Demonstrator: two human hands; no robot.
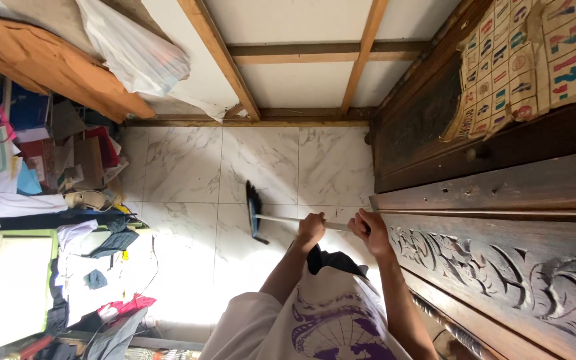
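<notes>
Sweeping marble floor point(188, 167) with broom point(254, 212): left hand point(311, 230) and right hand point(370, 230), each grip wrapped tight on white handle point(288, 219). Brush head on tile at 9 o'clock of hands. Wooden cabinet point(501, 267) at 3 o'clock. Judged mid-stroke; next move likely calls for pull toward body.

White marble-look floor tiles point(261, 160) fill the middle of the view. At twelve o'clock a pale panel crossed by wooden battens point(221, 50) meets the floor. At three o'clock runs dark carved wooden furniture point(501, 267), and at two o'clock a worn sheet of coloured printed squares point(535, 53) hangs against it. At eleven o'clock lie an orange cloth point(55, 63) and a white plastic sheet point(135, 53). At nine o'clock books and papers point(41, 153) are stacked, with a heap of clothes point(95, 260) at eight o'clock.
</notes>
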